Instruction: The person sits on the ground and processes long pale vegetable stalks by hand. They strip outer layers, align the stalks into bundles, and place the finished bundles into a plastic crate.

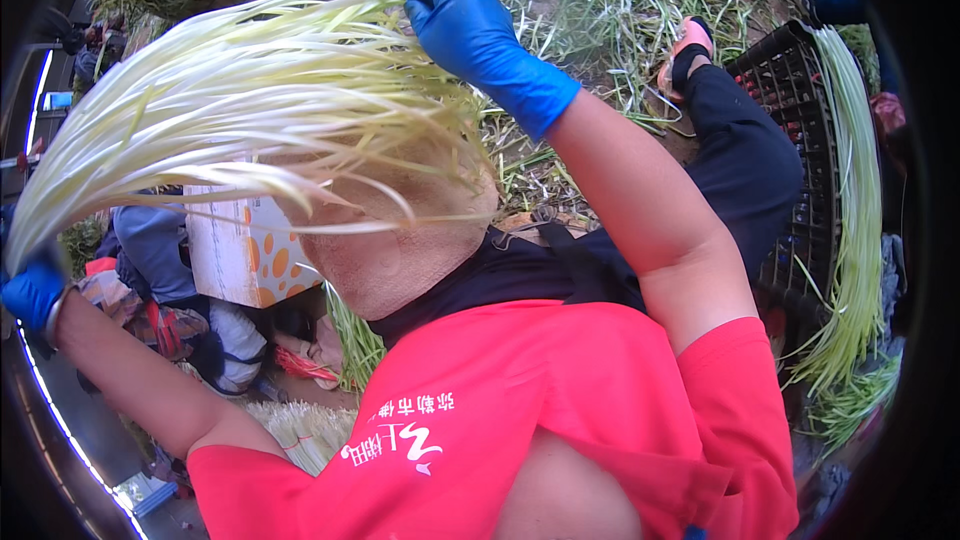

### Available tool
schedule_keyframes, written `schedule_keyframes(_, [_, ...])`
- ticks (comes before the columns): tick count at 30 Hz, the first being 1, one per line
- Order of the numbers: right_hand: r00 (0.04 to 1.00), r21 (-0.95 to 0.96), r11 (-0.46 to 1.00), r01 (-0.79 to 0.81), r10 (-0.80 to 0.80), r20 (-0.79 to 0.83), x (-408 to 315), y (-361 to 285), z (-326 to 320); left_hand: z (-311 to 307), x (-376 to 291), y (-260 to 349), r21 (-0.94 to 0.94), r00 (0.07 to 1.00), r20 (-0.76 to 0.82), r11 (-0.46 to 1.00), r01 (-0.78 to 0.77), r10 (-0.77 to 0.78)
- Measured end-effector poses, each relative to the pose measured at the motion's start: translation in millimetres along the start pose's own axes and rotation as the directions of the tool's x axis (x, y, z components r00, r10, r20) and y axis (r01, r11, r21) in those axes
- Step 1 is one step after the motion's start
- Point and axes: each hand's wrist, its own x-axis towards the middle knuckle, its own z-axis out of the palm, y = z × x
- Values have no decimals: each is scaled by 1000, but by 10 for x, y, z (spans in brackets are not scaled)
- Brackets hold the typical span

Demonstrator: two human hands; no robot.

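Note:
A large bundle of long, thin, pale vegetable stalks arches across the upper left, whitish toward the left and yellow-green toward the right. My left hand, in a blue glove, grips its gathered end at the picture's left rim, where the hand is partly cut off and blurred. At the top centre my right hand, also blue-gloved, pinches a few stalk ends between thumb and fingers. Many other ends hang loose below it. Under the bundle, a tan fabric cover lies over my left thigh.
Trimmed green leaf scraps litter the ground. A black plastic crate stands at right, with long green stalks along its outer side. At left are a white carton with orange dots, another person's clothed legs, and tied pale bundles.

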Motion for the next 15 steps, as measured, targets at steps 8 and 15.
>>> schedule_keyframes(8, [807, 575, 652, -494, 591, 22, -46, 1342, -629, -2182, 469, 639, -75, 989, -26, 987, 141, -143])
schedule_keyframes(15, [794, 506, 646, -572, 283, 538, -683, 853, -672, -2885, 220, 1015, -289, 950, -170, 935, 205, -261])
